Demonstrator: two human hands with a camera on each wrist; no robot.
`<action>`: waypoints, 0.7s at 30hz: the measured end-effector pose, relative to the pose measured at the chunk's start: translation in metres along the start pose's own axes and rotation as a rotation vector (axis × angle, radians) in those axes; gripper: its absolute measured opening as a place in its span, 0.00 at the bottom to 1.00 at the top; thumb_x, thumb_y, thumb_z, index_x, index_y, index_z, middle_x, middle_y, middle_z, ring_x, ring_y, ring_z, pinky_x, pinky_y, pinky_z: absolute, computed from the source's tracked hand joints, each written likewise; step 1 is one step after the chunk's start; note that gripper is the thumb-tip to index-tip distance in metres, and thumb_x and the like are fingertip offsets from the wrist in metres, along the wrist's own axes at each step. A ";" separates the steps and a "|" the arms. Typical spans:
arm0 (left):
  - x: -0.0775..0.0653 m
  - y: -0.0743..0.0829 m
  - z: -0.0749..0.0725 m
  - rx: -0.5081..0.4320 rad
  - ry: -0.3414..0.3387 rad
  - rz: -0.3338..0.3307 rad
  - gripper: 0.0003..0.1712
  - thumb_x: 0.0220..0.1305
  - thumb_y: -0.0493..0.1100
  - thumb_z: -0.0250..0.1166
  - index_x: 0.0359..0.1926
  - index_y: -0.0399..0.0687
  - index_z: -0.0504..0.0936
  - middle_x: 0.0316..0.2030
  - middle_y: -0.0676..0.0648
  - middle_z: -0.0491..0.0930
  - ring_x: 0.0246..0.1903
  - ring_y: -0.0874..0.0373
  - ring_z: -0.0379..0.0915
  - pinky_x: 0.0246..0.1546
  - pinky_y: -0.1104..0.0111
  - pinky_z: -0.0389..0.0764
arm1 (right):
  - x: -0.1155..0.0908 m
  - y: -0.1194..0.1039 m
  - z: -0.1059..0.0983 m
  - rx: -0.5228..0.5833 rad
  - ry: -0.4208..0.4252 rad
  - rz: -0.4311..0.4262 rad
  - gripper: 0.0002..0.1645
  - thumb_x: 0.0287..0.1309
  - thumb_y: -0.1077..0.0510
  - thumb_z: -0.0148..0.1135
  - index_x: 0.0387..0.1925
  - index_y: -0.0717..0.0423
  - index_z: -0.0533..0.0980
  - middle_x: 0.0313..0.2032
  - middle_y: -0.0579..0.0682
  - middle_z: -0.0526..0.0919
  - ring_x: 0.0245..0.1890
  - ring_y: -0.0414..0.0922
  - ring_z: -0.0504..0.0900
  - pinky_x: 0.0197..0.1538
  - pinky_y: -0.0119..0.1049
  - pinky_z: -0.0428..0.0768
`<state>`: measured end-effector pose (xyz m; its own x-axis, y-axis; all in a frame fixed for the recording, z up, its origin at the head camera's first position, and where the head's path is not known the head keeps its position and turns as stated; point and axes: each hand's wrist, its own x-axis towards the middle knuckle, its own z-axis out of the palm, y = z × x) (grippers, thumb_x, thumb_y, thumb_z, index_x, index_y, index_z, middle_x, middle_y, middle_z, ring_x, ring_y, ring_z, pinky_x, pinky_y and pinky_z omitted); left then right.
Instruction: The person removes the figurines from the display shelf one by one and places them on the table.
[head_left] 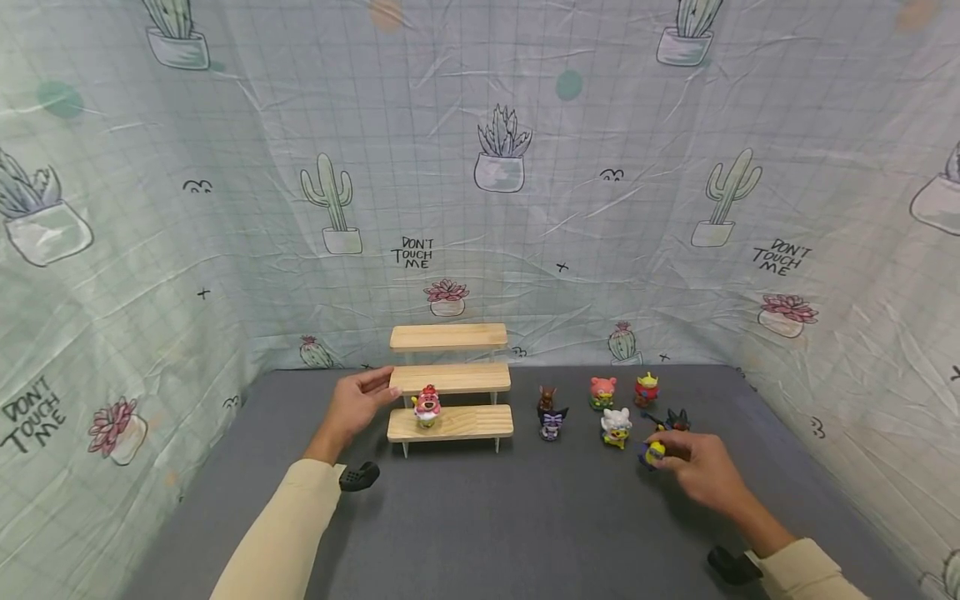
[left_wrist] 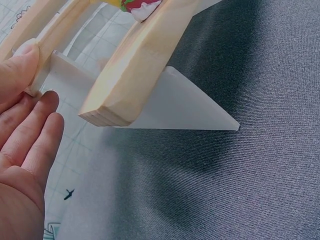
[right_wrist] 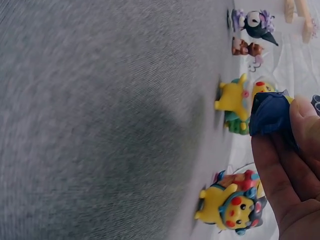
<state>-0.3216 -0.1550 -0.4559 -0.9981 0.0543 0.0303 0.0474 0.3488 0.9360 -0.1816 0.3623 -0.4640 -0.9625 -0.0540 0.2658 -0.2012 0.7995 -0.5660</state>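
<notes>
My left hand (head_left: 358,408) pinches the left end of the middle board of a three-step wooden display stand (head_left: 450,378). In the left wrist view the thumb lies over that board's edge, with fingers beneath. A pink bear figurine (head_left: 427,408) stands on the lowest step, left of its middle. At the right, my right hand (head_left: 701,471) holds a small yellow and blue figurine (head_left: 654,454) between thumb and fingers. The right wrist view shows the figurine's dark blue part (right_wrist: 272,114); its contact with the table cannot be told.
Several figurines stand on the grey table (head_left: 525,533) right of the stand: a black and purple one (head_left: 551,425), a brown one (head_left: 547,397), a pink one (head_left: 602,392), a white-hooded yellow one (head_left: 616,428), a red and green one (head_left: 647,389) and a black-hooded one (head_left: 678,419). Patterned cloth (head_left: 562,208) surrounds the table.
</notes>
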 end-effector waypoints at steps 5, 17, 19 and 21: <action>0.001 -0.001 0.000 0.001 -0.005 0.008 0.32 0.71 0.37 0.69 0.73 0.37 0.73 0.71 0.33 0.73 0.72 0.39 0.70 0.69 0.54 0.80 | -0.001 0.006 -0.001 -0.003 0.005 0.004 0.16 0.54 0.69 0.76 0.46 0.59 0.88 0.42 0.54 0.92 0.37 0.40 0.90 0.37 0.30 0.87; 0.003 -0.001 0.001 0.003 0.004 0.001 0.32 0.71 0.37 0.69 0.73 0.38 0.73 0.71 0.34 0.74 0.72 0.41 0.71 0.68 0.54 0.80 | -0.001 0.018 -0.001 -0.049 -0.016 0.045 0.14 0.56 0.68 0.74 0.46 0.57 0.88 0.44 0.56 0.92 0.39 0.44 0.90 0.39 0.30 0.87; 0.003 -0.002 0.001 0.001 0.002 0.004 0.32 0.71 0.37 0.69 0.73 0.38 0.73 0.71 0.34 0.74 0.72 0.40 0.71 0.68 0.54 0.80 | -0.001 0.018 -0.002 -0.044 -0.022 0.055 0.14 0.56 0.67 0.74 0.45 0.57 0.88 0.44 0.56 0.92 0.39 0.44 0.90 0.39 0.29 0.87; 0.004 -0.002 0.001 0.002 0.004 0.003 0.32 0.71 0.37 0.69 0.73 0.38 0.73 0.71 0.34 0.74 0.72 0.40 0.71 0.68 0.54 0.80 | -0.002 0.019 -0.002 -0.038 -0.024 0.058 0.14 0.56 0.68 0.74 0.45 0.58 0.88 0.44 0.56 0.92 0.38 0.43 0.90 0.39 0.29 0.86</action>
<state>-0.3252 -0.1550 -0.4580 -0.9981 0.0519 0.0342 0.0502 0.3506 0.9352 -0.1835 0.3789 -0.4734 -0.9764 -0.0208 0.2148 -0.1384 0.8240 -0.5495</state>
